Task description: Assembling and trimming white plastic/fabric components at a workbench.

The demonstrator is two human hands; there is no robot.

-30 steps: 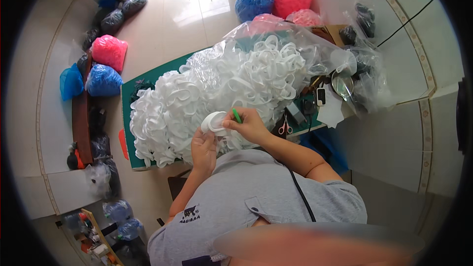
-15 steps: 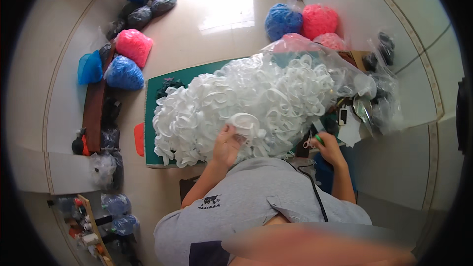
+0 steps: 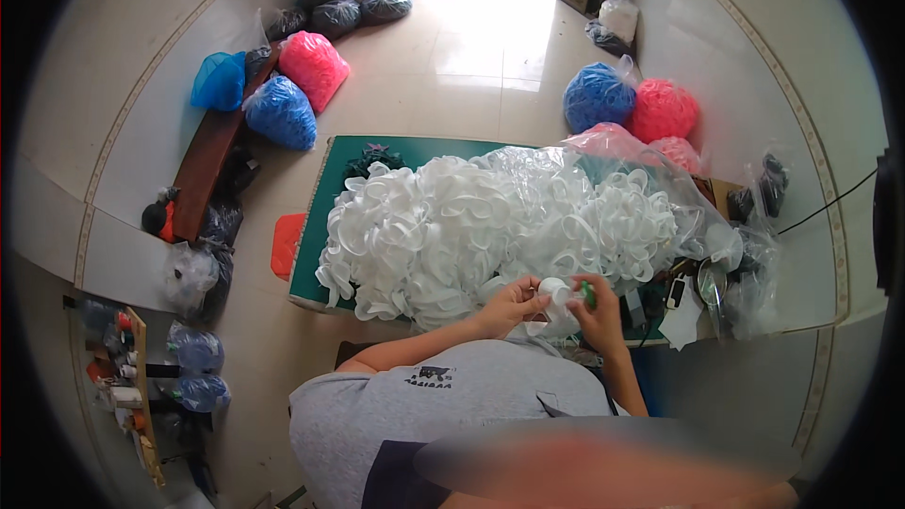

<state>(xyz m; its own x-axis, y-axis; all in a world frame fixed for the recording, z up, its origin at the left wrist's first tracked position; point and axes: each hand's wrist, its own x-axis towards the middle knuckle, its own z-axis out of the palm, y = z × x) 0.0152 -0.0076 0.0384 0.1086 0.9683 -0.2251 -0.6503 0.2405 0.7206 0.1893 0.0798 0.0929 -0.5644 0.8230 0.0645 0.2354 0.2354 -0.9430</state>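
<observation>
One white band (image 3: 554,292) sits between the two hands, in front of the body and over the near side of the desk (image 3: 314,273). The left hand (image 3: 514,306) pinches it from the left, thumb and fingers drawn in narrowly on it; the right hand (image 3: 600,316) has its fingers curled around a green tool (image 3: 588,294) and meets the band from the right. Whether the right fingertips also grip the band, or only rest by it, I cannot tell, and the tool is too small to make out its kind. The step in hand, as I judge it, is close two-handed work on this single band; the next move seems to call for a firm left hold and a right hand that turns the tool without catching the band. Ahead of the hands, and spreading well to their left, lies a big pile (image 3: 424,236) of similar white loops. Clear plastic (image 3: 699,226) covers some of its far part and trails off beyond the right hand. Just right of that hand are a dark device (image 3: 675,294) with a pale face and a white sheet (image 3: 681,322).
</observation>
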